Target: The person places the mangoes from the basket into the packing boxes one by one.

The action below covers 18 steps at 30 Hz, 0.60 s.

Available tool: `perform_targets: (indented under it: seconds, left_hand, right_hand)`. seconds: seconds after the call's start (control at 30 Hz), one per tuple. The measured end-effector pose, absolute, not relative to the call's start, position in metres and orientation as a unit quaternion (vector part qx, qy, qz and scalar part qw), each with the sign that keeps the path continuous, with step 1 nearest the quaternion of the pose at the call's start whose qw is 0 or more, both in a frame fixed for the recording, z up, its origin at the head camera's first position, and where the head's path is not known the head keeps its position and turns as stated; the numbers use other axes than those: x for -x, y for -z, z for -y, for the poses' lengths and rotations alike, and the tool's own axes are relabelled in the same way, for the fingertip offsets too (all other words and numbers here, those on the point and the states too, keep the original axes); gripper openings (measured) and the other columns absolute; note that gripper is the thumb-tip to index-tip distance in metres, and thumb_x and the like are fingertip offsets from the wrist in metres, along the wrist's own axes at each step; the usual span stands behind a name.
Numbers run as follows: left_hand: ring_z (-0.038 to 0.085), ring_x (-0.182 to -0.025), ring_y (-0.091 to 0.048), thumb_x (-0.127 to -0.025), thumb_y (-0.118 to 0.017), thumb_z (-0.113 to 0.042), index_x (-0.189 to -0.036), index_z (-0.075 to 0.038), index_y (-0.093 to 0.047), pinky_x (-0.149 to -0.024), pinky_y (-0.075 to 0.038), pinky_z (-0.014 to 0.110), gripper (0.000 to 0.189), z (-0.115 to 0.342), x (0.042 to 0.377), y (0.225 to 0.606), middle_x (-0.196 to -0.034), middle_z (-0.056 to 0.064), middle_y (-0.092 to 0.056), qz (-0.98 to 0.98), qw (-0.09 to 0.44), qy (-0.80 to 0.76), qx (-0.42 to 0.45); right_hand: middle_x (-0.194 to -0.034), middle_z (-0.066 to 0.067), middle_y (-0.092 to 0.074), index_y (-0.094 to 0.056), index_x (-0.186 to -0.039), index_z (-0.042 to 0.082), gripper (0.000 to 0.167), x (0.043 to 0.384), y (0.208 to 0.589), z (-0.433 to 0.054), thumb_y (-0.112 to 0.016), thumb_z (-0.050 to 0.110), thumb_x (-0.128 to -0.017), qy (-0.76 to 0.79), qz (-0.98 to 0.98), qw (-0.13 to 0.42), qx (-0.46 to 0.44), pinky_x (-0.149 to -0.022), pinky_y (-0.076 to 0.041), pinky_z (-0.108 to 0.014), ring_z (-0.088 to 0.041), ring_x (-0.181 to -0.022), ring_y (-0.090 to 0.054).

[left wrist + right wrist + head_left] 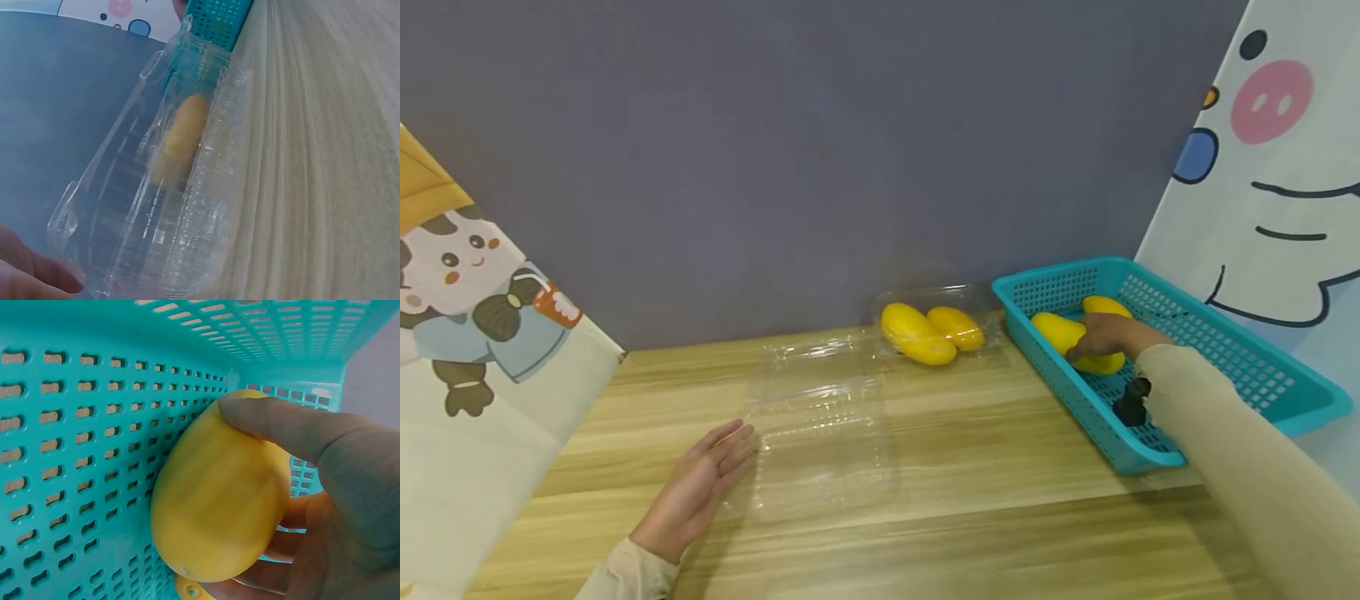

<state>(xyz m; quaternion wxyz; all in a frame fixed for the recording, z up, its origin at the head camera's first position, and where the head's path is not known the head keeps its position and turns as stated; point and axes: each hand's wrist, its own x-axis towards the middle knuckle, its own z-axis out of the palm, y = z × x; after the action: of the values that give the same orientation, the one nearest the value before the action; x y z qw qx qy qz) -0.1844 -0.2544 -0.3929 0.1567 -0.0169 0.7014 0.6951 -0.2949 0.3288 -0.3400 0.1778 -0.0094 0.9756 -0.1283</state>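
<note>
In the right wrist view my right hand (pixel 350 469) holds a yellow mango (pixel 215 500), thumb on top and fingers curled round its side. That hand (pixel 1116 333) is down inside the teal basket (pixel 1157 454), where other mangoes (pixel 1101 307) lie beside and beneath. On the table's left, my left hand (pixel 703 483) rests with straight fingers at the edge of a clear plastic container (pixel 820 462), whose lid is folded back. Behind it to the right, two mangoes (pixel 917 335) lie in another clear container (pixel 992 332).
A grey panel (pixel 790 167) rises along the back of the wooden table (pixel 1000 525). Printed cartoon panels stand left (pixel 497 450) and right (pixel 1262 233). The basket's long side borders the right panel.
</note>
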Motion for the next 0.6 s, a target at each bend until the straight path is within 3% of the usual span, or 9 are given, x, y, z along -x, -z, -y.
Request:
perform_targets:
  seconds: [0.2, 0.4, 0.6]
  left_hand:
    - [0.041, -0.149, -0.026, -0.108, -0.024, -0.012, -0.156, 0.007, -0.006, -0.117, -0.038, 0.037, 0.055, 0.2518, 0.1848, 0.3889, -0.164, 0.026, -0.011, -0.717, 0.176, -0.675, 0.009]
    - [0.042, -0.149, -0.026, -0.108, -0.032, -0.014, -0.156, 0.006, -0.010, -0.118, -0.036, 0.040, 0.057, 0.2489, 0.1854, 0.3876, -0.165, 0.026, -0.011, -0.727, 0.189, -0.660, 0.001]
    - [0.043, -0.149, -0.024, -0.107, -0.035, -0.011, -0.156, 0.007, -0.009, -0.117, -0.034, 0.040, 0.059, 0.2490, 0.1819, 0.3880, -0.165, 0.026, -0.009, -0.731, 0.197, -0.654, -0.004]
  right_hand:
    - [-0.112, -0.028, -0.057, -0.041, -0.131, -0.019, 0.076, 0.2926, 0.3361, -0.3277, -0.069, 0.037, -0.087, 0.132, -0.973, 0.190, 0.004, -0.083, -0.052, -0.052, -0.037, -0.096, -0.055]
    - [-0.105, -0.024, -0.057, -0.044, -0.127, -0.018, 0.070, 0.2900, 0.3355, -0.3281, -0.068, 0.035, -0.088, 0.125, -0.973, 0.192, 0.005, -0.081, -0.052, -0.049, -0.035, -0.092, -0.054]
    - [-0.113, -0.029, -0.056, -0.037, -0.133, -0.021, 0.080, 0.2914, 0.3380, -0.3276, -0.066, 0.039, -0.089, 0.129, -0.973, 0.193, -0.001, -0.087, -0.051, -0.054, -0.037, -0.097, -0.054]
